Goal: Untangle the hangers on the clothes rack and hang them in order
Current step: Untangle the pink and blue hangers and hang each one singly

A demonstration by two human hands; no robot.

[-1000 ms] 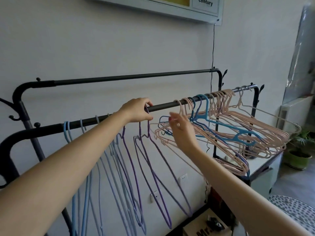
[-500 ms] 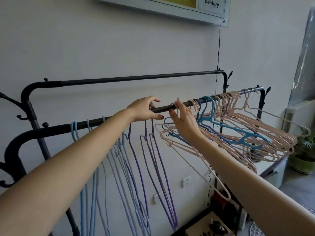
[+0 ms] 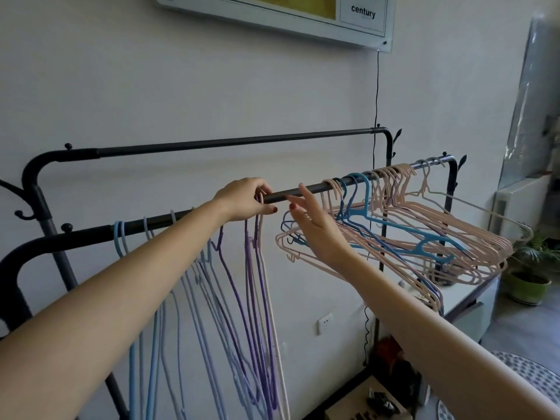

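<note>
- Now, nearest the camera, both bare forearms reach up and forward, the left from the lower left, the right from the lower right, converging on the front rail (image 3: 306,189) of the black clothes rack (image 3: 33,189).
- Right hand (image 3: 318,231) is held loose, palm toward the tangle, fingers (image 3: 304,195) spread and gripping nothing, their tips just beside the rail.
- Left hand (image 3: 245,200) is curled over the rail, fingers closed around the hook of a pale pink hanger (image 3: 274,313) beside the purple hangers (image 3: 257,298), which hang straight with the light-blue hangers (image 3: 151,328) further left.
- Beyond the right hand, the pink hangers (image 3: 454,253) and the blue hanger (image 3: 430,242) lie splayed almost flat, interlocked, hooks bunched on the rail.
- Best, I judge, to take the nearest pink hook alone, lift it clear of the rail, and work its frame out before sliding it left.
- Pulling sideways risks dragging the whole bundle.
</note>
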